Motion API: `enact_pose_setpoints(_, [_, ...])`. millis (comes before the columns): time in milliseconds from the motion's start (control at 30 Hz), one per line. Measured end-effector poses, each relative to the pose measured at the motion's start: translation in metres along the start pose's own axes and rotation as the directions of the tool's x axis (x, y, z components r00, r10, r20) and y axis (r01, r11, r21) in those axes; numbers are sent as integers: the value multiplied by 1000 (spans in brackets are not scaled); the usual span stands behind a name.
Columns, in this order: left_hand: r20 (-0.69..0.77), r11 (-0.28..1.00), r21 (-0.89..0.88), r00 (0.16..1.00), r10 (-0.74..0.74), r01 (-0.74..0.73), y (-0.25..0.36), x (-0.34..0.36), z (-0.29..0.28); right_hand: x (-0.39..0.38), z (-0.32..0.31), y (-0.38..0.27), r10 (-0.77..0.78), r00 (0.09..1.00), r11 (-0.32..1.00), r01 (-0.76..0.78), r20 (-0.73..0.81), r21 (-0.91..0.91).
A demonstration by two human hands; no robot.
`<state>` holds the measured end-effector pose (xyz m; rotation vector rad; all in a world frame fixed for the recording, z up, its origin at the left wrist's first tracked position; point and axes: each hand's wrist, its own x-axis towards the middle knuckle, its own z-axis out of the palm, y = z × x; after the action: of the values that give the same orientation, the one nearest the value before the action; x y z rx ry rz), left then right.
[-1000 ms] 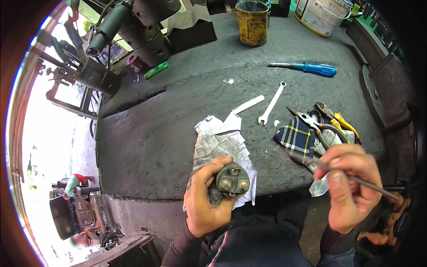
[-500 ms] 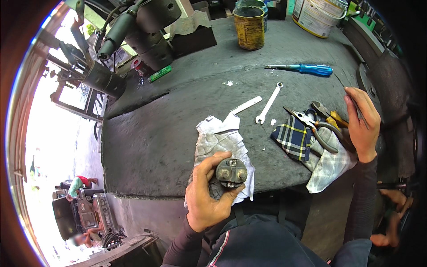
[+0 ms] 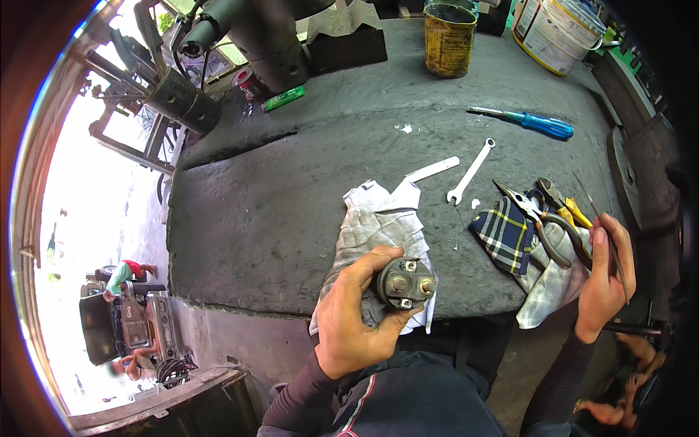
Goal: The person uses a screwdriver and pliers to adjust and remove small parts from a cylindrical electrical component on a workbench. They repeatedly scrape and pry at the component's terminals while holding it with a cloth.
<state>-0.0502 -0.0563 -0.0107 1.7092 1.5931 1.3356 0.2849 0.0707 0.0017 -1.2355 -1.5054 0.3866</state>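
My left hand (image 3: 353, 313) grips a round dark solenoid (image 3: 412, 280), its end face up, showing two threaded studs and small metal terminals. Under it a dirty white cloth (image 3: 378, 215) lies folded at the bench's near edge. In my right hand (image 3: 603, 288) is a thin dark metal rod (image 3: 585, 194), pinched between thumb and fingers and pointing up and away; its exact kind I cannot make out. Beside that hand, needle-nose pliers (image 3: 530, 207) and yellow-handled pliers (image 3: 579, 213) rest on a checked cloth (image 3: 502, 234).
A combination wrench (image 3: 472, 172), a flat metal strip (image 3: 434, 169) and a blue screwdriver (image 3: 546, 125) lie on the dark bench (image 3: 247, 233). Farther back stand a yellow can (image 3: 448, 47) and a white bucket (image 3: 557, 36). A vise-like machine (image 3: 269, 51) occupies the far left.
My right hand has come nearer to me, bringing the rod down beside the checked cloth. The left hand still holds the solenoid. The whole view has shifted, so bench things appear farther right.
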Motion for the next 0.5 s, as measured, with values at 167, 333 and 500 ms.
enact_pose_setpoints(167, [20,1000,16,1000,-16,16,1,3,1,-29,18,-12,40,997,992,-32,-60,121])
enact_pose_setpoints(333, [11,999,34,1000,9,-9,0,0,-2,-36,38,-13,-61,997,987,68,-53,147])
enact_pose_setpoints(500, [-6,1000,8,1000,25,-24,-4,-4,2,-38,40,-9,-53,996,990,62,-71,126])
